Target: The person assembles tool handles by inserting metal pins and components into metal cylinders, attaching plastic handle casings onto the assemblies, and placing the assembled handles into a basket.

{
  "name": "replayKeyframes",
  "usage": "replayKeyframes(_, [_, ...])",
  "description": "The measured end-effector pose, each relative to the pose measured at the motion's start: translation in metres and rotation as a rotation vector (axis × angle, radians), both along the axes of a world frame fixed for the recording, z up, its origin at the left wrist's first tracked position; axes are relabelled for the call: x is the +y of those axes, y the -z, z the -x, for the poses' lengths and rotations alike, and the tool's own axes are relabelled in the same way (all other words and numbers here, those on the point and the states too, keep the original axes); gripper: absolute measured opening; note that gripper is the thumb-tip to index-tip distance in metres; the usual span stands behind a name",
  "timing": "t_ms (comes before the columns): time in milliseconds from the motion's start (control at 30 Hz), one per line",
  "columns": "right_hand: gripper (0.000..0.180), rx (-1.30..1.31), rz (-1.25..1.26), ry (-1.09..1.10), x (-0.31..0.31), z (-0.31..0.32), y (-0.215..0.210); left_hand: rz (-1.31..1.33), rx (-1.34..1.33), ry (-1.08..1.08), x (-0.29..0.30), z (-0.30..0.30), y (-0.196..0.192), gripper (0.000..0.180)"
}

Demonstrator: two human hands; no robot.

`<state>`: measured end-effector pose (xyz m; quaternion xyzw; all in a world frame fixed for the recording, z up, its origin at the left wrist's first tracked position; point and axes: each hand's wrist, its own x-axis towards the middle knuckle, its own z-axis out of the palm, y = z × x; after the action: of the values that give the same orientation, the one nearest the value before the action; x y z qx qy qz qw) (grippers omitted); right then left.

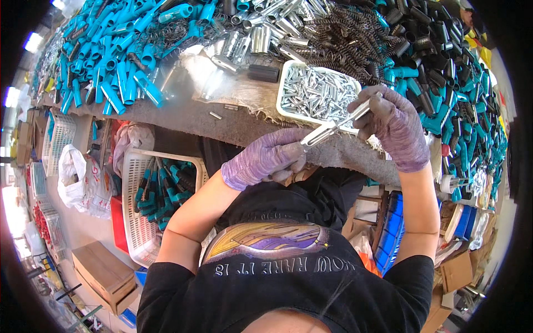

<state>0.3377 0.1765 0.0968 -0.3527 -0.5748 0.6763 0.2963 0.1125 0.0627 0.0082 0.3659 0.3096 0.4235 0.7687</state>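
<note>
1. Above the bench edge, a metal tube [317, 134] is clasped in the left hand [265, 160].
2. Right hand [395, 126] pinches a thin rod [361, 111], seemingly fitting it into the tube.
3. Next likely needs straight alignment beside the white tray [284, 105].

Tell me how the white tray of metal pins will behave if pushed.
The white tray looks heaped with small metal pins, so probably heavy for its size. On the rough grey mat it would likely drag, not slide. Jolted, loose pins may roll out.
</note>
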Motion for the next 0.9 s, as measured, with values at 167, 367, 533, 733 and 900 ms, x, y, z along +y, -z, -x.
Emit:
replayKeyframes(167, [0.033, -0.107, 0.029, -0.026, -0.008, 0.005, -0.001, 0.015, -0.009, -0.013, 0.001, -0.003, -0.004, 0.056])
replayKeyframes(367, [0.031, -0.030, 0.000, -0.012, -0.010, 0.015, 0.017, 0.019, 0.002, -0.034, 0.005, -0.004, 0.000, 0.052])
replayKeyframes(533, [0.027, -0.132, -0.096, -0.017, -0.013, 0.021, 0.022, 0.061, 0.047, -0.073, 0.008, -0.005, 0.004, 0.050])
replayKeyframes(733, [0.025, -0.044, 0.051, 0.023, -0.007, 0.035, 0.037, 0.153, -0.006, -0.104, 0.008, -0.002, 0.003, 0.050])
replayKeyframes(900, [0.027, 0.009, 0.111, 0.005, -0.001, 0.047, 0.041, 0.164, -0.055, -0.142, 0.004, 0.008, -0.005, 0.041])
